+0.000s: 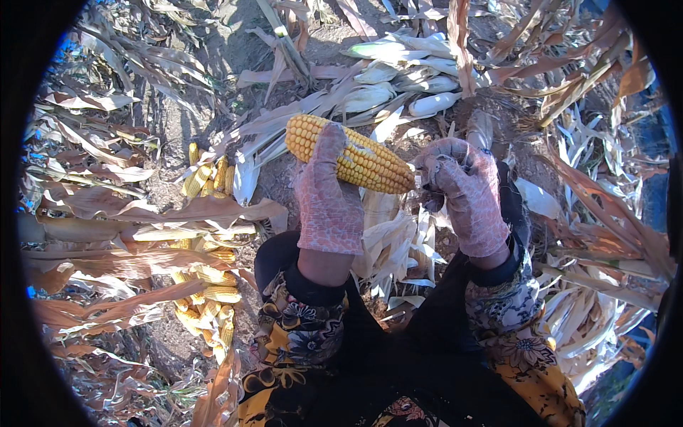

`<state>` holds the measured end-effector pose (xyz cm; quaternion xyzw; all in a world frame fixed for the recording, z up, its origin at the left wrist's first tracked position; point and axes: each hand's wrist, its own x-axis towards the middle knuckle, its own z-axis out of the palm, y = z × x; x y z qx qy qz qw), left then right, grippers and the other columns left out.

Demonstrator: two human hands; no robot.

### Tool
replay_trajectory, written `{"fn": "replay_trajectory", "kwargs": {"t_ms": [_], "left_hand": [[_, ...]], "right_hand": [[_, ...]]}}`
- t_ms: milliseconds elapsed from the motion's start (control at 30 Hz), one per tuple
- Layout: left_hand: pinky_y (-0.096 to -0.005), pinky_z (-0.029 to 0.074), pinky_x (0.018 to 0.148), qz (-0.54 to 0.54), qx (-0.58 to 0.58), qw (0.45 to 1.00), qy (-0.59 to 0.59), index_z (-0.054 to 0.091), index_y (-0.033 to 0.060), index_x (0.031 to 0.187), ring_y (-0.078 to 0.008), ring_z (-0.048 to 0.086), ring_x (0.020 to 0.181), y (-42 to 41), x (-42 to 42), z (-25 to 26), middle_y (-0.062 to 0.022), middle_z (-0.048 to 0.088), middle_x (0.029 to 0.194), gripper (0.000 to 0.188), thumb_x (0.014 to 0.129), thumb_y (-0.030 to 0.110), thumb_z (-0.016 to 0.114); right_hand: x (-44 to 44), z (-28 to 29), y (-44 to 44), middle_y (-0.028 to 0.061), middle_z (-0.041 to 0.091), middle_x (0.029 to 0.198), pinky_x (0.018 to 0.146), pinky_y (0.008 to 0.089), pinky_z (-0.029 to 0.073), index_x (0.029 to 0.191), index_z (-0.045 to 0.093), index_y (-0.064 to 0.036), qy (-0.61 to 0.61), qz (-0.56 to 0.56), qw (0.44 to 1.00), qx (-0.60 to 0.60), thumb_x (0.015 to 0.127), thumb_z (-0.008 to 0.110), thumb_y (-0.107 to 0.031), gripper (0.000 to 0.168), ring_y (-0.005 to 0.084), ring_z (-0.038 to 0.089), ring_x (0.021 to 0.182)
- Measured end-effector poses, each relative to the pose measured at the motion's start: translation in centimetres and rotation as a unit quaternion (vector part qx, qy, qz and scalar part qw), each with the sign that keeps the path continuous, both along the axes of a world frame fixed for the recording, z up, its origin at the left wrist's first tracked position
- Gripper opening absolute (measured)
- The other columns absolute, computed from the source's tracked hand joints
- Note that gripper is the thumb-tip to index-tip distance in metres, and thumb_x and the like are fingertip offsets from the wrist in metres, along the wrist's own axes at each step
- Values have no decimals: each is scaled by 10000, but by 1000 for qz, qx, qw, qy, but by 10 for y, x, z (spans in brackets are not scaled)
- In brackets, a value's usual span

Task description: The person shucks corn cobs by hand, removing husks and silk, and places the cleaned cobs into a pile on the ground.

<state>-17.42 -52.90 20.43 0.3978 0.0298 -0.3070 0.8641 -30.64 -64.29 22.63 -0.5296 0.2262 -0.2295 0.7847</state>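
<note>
My left hand, in a worn pinkish patterned glove, grips a husked ear of yellow corn. The thumb lies across the kernels, and a pale patch runs along the ear's upper side. My right hand, gloved alike, is beside the ear's narrow tip with its fingers curled. Something small and dark shows under those fingers; whether they hold it I cannot tell. Below the ear, between my knees, hang loose dry corn husks.
Unhusked corn ears are heaped ahead on the soil. Husked yellow ears form a pile at left, with more ears farther up. Dry corn stalks cross the left side. Stripped husks lie at right.
</note>
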Motion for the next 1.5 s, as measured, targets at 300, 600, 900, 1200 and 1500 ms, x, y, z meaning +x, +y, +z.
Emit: {"fn": "replay_trajectory", "kwargs": {"t_ms": [300,600,900,1200,1500], "left_hand": [[-368,500,874,16,-32,998,44,486,0,1155,-196,569,994,4,12,1,-78,536,1047,434,882,267,693],[-433,492,920,6,-13,1000,-3,444,25,1216,-260,563,1040,1,6,4,-117,532,1106,485,892,312,663],[-368,505,917,-53,6,996,-69,449,-10,1222,-224,583,1023,0,0,16,-108,550,1107,435,915,232,640],[-305,469,960,-249,27,938,-239,468,-21,1294,-172,579,1088,-5,-11,20,-106,577,1217,521,846,97,707],[-335,531,740,-291,221,813,-452,643,-7,1052,-204,678,828,-8,-21,17,-145,685,912,286,825,148,719]], "right_hand": [[-7,6,-15,29,627,712,520,248,454,974,663,-13,161,28,970,-183,891,608,-159,177,78,557,578],[4,-2,-14,121,643,811,613,326,501,1093,628,0,183,166,890,-383,893,640,-214,293,170,627,687],[5,2,0,36,631,760,549,226,496,1199,563,28,105,135,984,-57,920,636,-303,439,73,597,638],[4,-6,-2,24,622,765,468,186,442,1131,586,38,46,55,997,34,921,608,-423,508,45,546,554],[-3,-6,-10,8,608,721,429,178,370,975,641,6,64,-25,997,24,866,604,-535,553,35,509,516]]}}
